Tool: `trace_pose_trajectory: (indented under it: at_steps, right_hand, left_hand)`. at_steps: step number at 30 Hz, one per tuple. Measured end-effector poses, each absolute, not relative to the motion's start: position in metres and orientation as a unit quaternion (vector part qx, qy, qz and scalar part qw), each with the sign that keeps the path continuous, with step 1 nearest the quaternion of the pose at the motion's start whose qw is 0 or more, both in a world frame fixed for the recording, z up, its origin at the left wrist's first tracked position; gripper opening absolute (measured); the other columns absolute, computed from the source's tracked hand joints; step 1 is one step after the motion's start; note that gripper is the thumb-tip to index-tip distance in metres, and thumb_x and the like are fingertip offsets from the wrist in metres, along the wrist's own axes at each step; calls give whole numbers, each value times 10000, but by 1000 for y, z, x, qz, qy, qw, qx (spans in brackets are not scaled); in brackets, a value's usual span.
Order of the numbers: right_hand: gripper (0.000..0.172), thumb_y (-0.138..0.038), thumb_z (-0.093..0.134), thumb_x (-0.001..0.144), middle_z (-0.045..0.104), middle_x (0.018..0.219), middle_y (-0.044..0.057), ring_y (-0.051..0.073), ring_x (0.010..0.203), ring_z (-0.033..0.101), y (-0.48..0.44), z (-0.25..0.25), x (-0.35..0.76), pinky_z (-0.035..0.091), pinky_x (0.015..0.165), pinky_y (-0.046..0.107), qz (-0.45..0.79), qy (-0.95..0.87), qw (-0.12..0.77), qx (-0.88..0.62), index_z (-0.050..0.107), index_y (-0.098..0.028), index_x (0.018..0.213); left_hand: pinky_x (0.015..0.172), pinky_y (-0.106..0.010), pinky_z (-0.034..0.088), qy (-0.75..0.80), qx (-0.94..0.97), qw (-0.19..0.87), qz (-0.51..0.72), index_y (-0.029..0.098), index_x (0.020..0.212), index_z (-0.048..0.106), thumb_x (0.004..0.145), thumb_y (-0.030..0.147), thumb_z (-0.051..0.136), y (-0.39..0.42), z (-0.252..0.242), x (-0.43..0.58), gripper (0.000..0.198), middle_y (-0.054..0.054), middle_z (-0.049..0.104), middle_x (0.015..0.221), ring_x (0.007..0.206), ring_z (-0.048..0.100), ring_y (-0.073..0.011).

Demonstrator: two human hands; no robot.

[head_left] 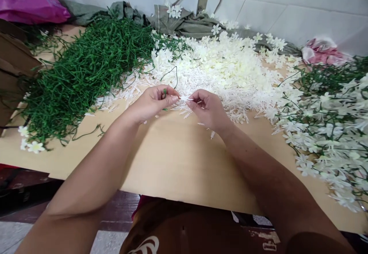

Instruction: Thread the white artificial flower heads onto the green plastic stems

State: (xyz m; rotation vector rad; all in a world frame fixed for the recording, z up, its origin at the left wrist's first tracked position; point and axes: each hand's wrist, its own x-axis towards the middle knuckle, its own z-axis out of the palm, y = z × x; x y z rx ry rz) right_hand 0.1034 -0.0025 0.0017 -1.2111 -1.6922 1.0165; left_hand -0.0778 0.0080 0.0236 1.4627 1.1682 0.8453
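Observation:
Over the middle of the table, both hands are pinched close together. My left hand (156, 102) is closed on a green plastic stem (165, 91), which shows in small bits around its fingers. Between the two sets of fingertips is a small white stick-like flower piece (184, 98), and my right hand (207, 108) pinches its right end. Whether the stem and the white piece are joined cannot be made out. Just beyond the fingers lies a heap of white stick-like pieces (198, 81), with a mound of pale artificial flower petals (230, 60) behind it.
Green plastic stems (94, 62) are heaped at the left, near a cardboard box (14, 66). Stemmed white flowers (330, 131) are piled at the right. A purple bag (28, 0), grey cloth (184, 23) and a pink-white plastic bag (324, 50) lie by the tiled wall.

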Motion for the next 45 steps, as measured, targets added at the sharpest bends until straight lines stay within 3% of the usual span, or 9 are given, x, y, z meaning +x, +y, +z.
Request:
trace_pose_trajectory:
  at_steps: [10,16,21,24,27,31,38,42,45]
  right_hand:
    - [277,-397,696,714,566,721,-22,90,620,497,-2,-14,100,425,587,252,423,-674,432,-425,525,-187,774]
    - [149,-326,590,818,526,665,-36,80,600,476,0,-16,100,412,571,243,403,-667,468,-416,531,-192,791]
    - [163,-360,608,825,561,751,-12,92,679,527,16,9,137,479,629,264,346,-671,498,-427,559,-208,791]
    - [148,-373,575,856,580,785,-8,99,731,564,28,23,172,507,676,287,315,-651,526,-448,574,-226,837]
    - [121,-338,590,848,585,753,-9,106,728,573,34,28,195,511,689,305,298,-631,545,-465,582,-219,825]
    - [67,-244,621,789,588,779,17,140,761,558,35,19,191,508,690,341,232,-696,482,-479,603,-194,747]
    - [122,-117,578,711,561,737,46,214,801,514,35,-14,167,443,816,462,61,-804,287,-517,549,-191,619]
    - [127,-133,537,738,582,728,52,217,787,508,36,-16,166,434,809,449,42,-787,313,-529,521,-202,633]
    - [100,-188,568,743,592,713,36,189,742,511,35,-8,168,447,740,395,112,-739,389,-538,535,-208,651]
  left_hand:
    - [476,-206,265,474,603,524,371,148,665,549,659,263,670,7,15,-64,167,61,442,513,485,368,-54]
    - [478,-218,245,479,580,553,358,158,673,539,644,351,711,6,12,-58,260,53,448,528,486,343,-63]
    - [509,-238,278,480,630,517,325,147,784,648,769,410,573,4,7,-61,274,32,451,549,516,353,-90]
    - [655,-253,396,482,661,481,316,153,971,684,788,296,487,2,3,-63,304,-26,600,757,714,512,-138]
    - [848,-300,425,488,690,429,319,141,1120,651,787,270,482,0,-1,-63,395,-73,632,979,955,556,-187]
    - [915,-323,415,473,712,416,311,135,1075,671,846,369,475,1,-3,-60,382,-94,634,989,984,577,-200]
    - [682,-273,427,501,682,429,317,154,784,658,809,267,502,5,-6,-58,194,-22,566,725,678,526,-138]
    - [648,-250,389,506,671,430,330,154,775,639,800,254,504,6,-7,-57,169,-20,574,726,685,498,-128]
    - [609,-235,359,499,654,446,353,154,791,628,780,256,542,6,-4,-56,133,7,535,664,624,448,-105]
